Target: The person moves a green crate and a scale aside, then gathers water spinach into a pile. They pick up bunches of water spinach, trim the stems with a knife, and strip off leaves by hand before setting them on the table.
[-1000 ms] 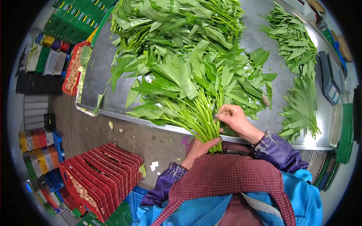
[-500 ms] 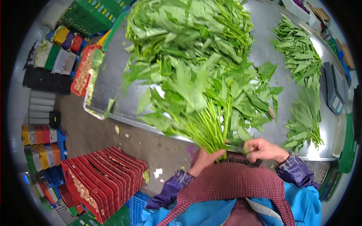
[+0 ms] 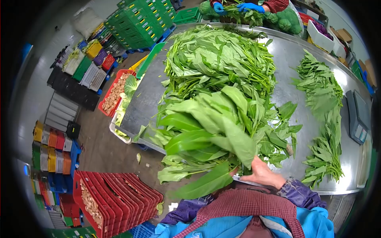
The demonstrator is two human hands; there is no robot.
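A bunch of water spinach point(image 3: 210, 135) is raised in front of me at the table's near edge, its broad leaves tipped towards me. My right hand point(image 3: 265, 173) grips it from the right near the stem end, the thumb below and the fingers partly behind leaves. Only a sliver of my left hand point(image 3: 234, 171) shows beneath the leaves; it is at the stems, which are hidden. Behind the bunch lies a large heap of water spinach point(image 3: 218, 59). Some loose sprigs point(image 3: 274, 139) lie to the right of the bunch.
Water spinach bunches point(image 3: 323, 107) line the right of the metal table point(image 3: 287, 85), beside a scale point(image 3: 357, 117). Across the table, a co-worker's blue-gloved hands point(image 3: 251, 7) hold greens. Red crates point(image 3: 119, 198) stand on the floor at lower left; green crates point(image 3: 137, 25) are stacked behind.
The bunch has tipped so its leaves now face me and cover the stems and most of my left hand. My right hand has moved left onto the bunch. The view has lifted.
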